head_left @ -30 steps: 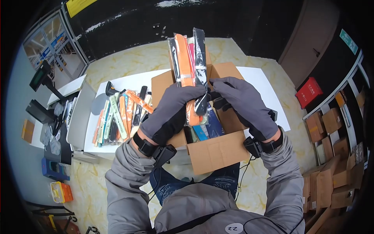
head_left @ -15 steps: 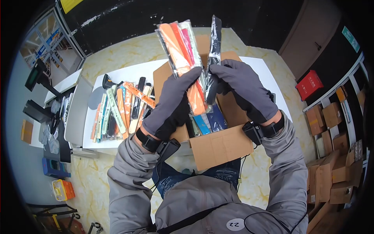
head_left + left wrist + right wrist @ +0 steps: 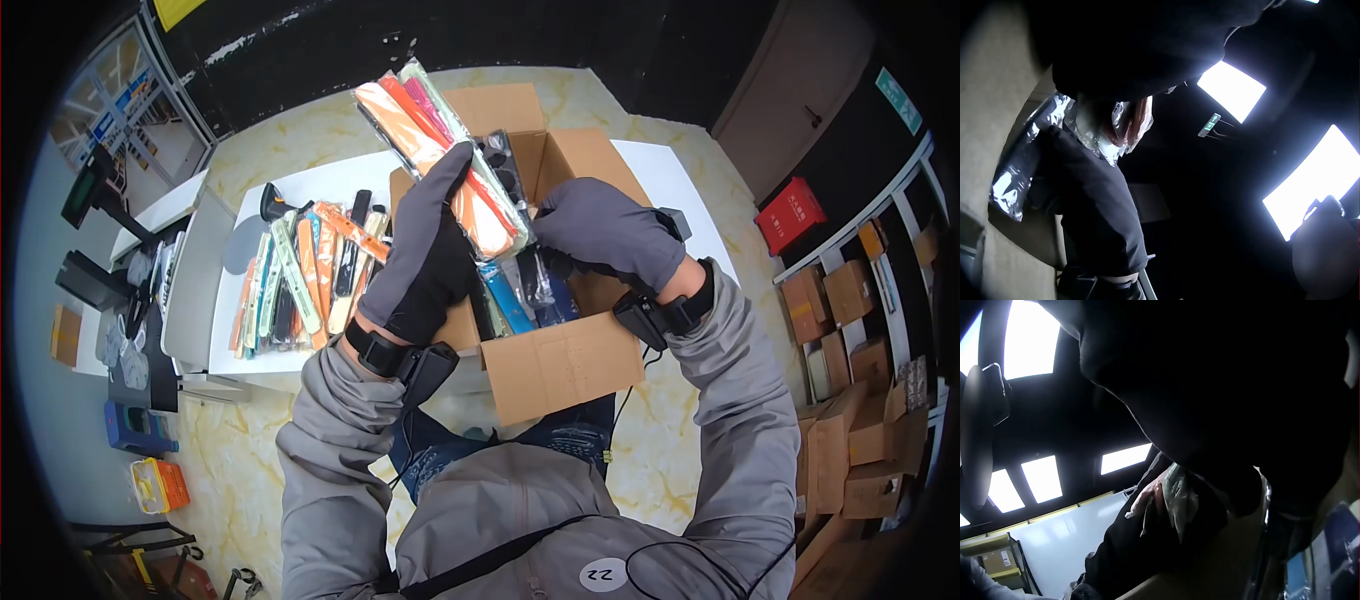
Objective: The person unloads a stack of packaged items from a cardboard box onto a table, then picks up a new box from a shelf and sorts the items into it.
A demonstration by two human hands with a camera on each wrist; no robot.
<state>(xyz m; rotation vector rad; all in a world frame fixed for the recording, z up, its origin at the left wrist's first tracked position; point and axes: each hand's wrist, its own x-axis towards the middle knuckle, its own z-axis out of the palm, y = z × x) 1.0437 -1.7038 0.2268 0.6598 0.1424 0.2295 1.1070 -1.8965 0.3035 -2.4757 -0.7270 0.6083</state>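
My gloved left hand grips a bundle of long, flat, plastic-wrapped packets in orange, red, pink and pale green, thumb across the top. The bundle leans leftward over an open cardboard box. At the box opening, my gloved right hand holds a black plastic-wrapped packet, which slants down into the box in the left wrist view. Part of the black packet is hidden behind the bundle in the head view. Blue wrapped packets lie inside the box.
Left of the box, a pile of similar wrapped packets is spread on the white table. A black handheld scanner stands behind the pile. Cardboard boxes fill shelving and floor at the right.
The right hand has parted the black packet from the bundle and lowered it to the box. The left hand has moved left with the bundle, tilting it further left.
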